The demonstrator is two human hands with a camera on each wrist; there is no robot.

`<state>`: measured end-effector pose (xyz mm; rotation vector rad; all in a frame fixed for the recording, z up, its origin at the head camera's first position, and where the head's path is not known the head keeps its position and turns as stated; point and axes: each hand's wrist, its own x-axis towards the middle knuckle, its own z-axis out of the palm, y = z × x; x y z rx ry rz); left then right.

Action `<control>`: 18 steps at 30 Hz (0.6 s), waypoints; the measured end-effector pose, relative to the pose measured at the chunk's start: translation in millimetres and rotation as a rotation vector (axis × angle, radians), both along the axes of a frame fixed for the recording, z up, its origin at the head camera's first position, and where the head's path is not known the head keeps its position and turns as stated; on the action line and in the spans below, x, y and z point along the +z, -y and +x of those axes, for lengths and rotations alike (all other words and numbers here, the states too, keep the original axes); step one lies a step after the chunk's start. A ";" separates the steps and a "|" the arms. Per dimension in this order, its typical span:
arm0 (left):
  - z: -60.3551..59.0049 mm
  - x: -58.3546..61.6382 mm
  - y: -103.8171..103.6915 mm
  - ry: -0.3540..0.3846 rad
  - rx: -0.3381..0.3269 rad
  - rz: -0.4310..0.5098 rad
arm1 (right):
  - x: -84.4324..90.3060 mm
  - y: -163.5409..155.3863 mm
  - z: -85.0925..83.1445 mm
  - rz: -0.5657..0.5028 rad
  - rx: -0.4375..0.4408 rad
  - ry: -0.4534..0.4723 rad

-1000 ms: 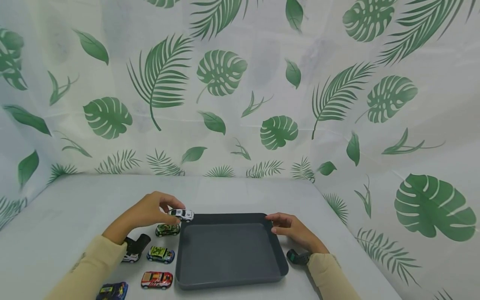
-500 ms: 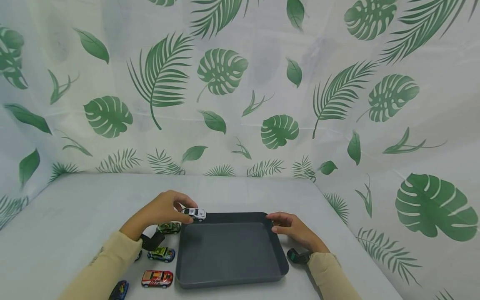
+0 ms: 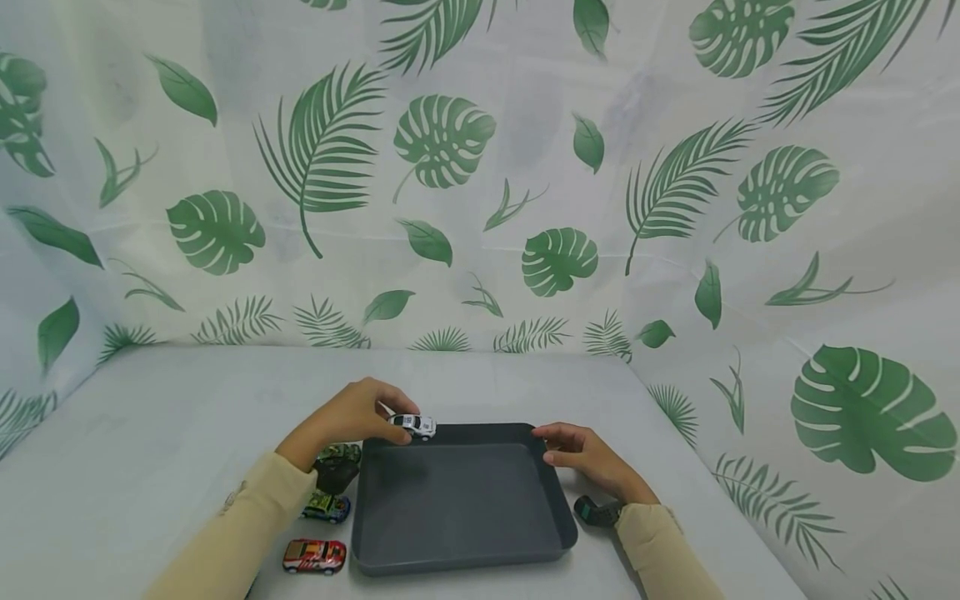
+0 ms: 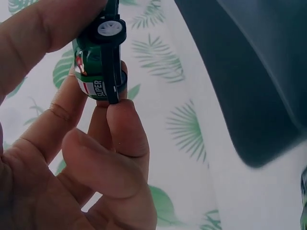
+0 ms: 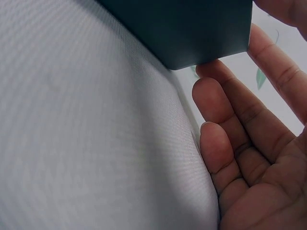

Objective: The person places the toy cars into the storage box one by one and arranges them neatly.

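Observation:
My left hand (image 3: 360,412) pinches a white toy car (image 3: 416,427) with black windows between thumb and fingers, over the back left part of a dark grey tray (image 3: 465,500). In the left wrist view the toy car (image 4: 98,64) shows a green side with the lettering SUPER, its wheels facing the tray wall (image 4: 254,115). My right hand (image 3: 588,462) holds the tray's back right corner, thumb on the side and forefinger at the back. From the right wrist, the other fingers (image 5: 216,143) lie loosely curled below the tray corner (image 5: 216,28).
Left of the tray stand a red toy car (image 3: 313,557), a yellow-green toy car (image 3: 327,507) and a camouflage-green toy car (image 3: 341,452), the last two partly hidden by the black wrist camera (image 3: 336,475). A leaf-patterned cloth (image 3: 480,208) rises behind the white table (image 3: 187,392).
My left hand has carried the white toy car rightward, from the tray's back left corner to over its back edge. The left sleeve now covers the blue toy car. The right hand stays put.

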<state>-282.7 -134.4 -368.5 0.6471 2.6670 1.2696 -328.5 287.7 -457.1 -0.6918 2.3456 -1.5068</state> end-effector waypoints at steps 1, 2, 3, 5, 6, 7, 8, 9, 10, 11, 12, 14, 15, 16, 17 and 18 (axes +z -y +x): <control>-0.8 -0.5 -2.4 0.007 0.002 0.006 | 0.1 0.1 0.0 0.000 -0.002 0.002; -1.6 -1.1 -4.5 0.009 -0.001 0.006 | 0.1 0.2 0.0 0.001 0.000 0.000; -2.0 -1.5 -6.6 0.012 -0.005 0.011 | 0.1 0.1 0.0 0.002 0.002 -0.001; -2.9 -2.4 -10.5 0.014 -0.008 0.018 | 0.0 0.0 0.6 0.000 0.000 0.001; -3.2 -2.7 -12.3 0.016 -0.006 0.021 | 0.0 0.0 0.9 -0.002 0.001 0.001; -3.5 -3.1 -14.2 0.018 -0.002 0.022 | 0.1 0.0 1.1 -0.004 0.001 0.002; -3.6 -3.4 -15.6 0.014 -0.003 0.021 | 0.1 0.0 1.5 -0.007 0.004 0.003; -4.1 -3.9 -17.4 0.015 0.001 0.023 | 0.4 0.0 1.9 -0.009 0.006 0.003; -4.6 -4.4 -19.2 0.018 0.004 0.026 | 0.8 0.1 2.3 -0.011 0.007 0.004; -5.0 -4.9 -21.2 0.020 0.008 0.028 | 1.1 0.3 2.5 -0.015 0.010 0.005; -5.7 -5.7 -23.0 0.022 0.009 0.029 | 1.3 0.3 2.6 -0.016 0.011 0.004; -7.5 -7.8 -26.9 0.026 0.009 0.035 | 1.7 0.6 2.7 -0.016 0.016 -0.001; -8.2 -8.8 -29.3 0.033 0.011 0.042 | 2.0 0.8 2.8 -0.014 0.010 0.000; -8.8 -9.6 -31.5 0.036 0.009 0.048 | 2.1 1.0 2.6 -0.011 0.006 0.001; -9.4 -10.9 -33.7 0.038 0.006 0.052 | 2.1 1.1 2.5 -0.008 0.001 0.001; -9.8 -11.7 -35.6 0.037 0.000 0.057 | 2.2 1.2 2.5 -0.004 0.001 -0.002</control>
